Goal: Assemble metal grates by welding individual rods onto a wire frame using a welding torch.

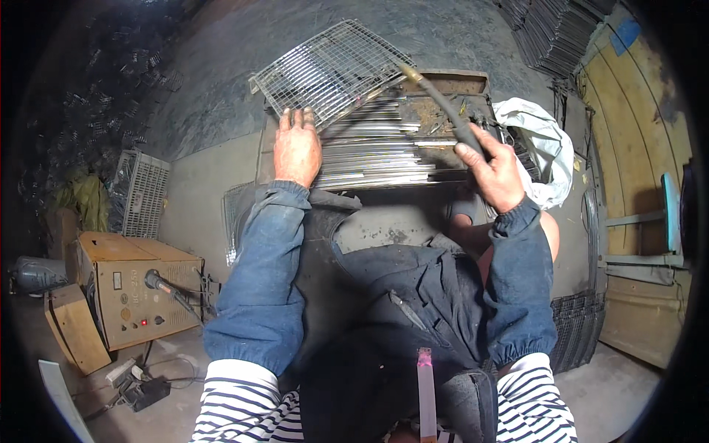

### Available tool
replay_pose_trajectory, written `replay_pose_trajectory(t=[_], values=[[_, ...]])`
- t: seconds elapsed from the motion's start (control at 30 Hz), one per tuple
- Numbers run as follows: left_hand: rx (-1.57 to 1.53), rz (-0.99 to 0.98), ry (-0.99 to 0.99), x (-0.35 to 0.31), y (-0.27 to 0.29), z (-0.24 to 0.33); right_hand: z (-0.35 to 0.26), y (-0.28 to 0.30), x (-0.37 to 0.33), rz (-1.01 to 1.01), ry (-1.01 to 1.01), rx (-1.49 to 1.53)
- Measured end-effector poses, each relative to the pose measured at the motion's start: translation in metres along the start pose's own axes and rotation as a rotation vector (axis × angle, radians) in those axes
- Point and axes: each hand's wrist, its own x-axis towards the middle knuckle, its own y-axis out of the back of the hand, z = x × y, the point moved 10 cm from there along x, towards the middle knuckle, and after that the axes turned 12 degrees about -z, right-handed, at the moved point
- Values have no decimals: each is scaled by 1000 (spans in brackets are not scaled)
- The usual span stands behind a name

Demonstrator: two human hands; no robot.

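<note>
A rectangular metal wire grid (336, 63) lies tilted over the far left part of the worktable. My left hand (298, 151) is closed on its near corner, with the fingertips over the wires and the thumb mostly hidden. My right hand (493, 164) is wrapped round the dark handle of a welding torch (443, 103). The torch's brass-coloured nozzle points to the far left, close to the grid's right corner. Bundled metal rods (369, 159) lie side by side on the worktable (461, 80), just below the grid.
An orange welding machine (140, 295) stands at the left, its cable plugged in front. Behind it leans a wire crate (144, 193). A white sack (543, 148) sits right of the table. Stacked grids (554, 33) rise at far right, and a yellow panel (642, 111) borders the right side.
</note>
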Motion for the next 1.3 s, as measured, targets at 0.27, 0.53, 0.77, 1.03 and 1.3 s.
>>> replay_pose_trajectory(t=[0.27,0.53,0.77,1.03,1.3], values=[[46,-42,40,4,-8,1,-15,-87,13,-210,228,-136],[27,-46,47,3,-8,1,-22,-106,19,-245,268,-105],[36,-37,48,2,-8,-3,-23,-110,21,-214,311,-149],[-165,-334,55,3,-11,4,-25,-111,21,-272,264,-57],[81,-29,-16,1,-1,8,-28,-109,20,-220,340,-94]])
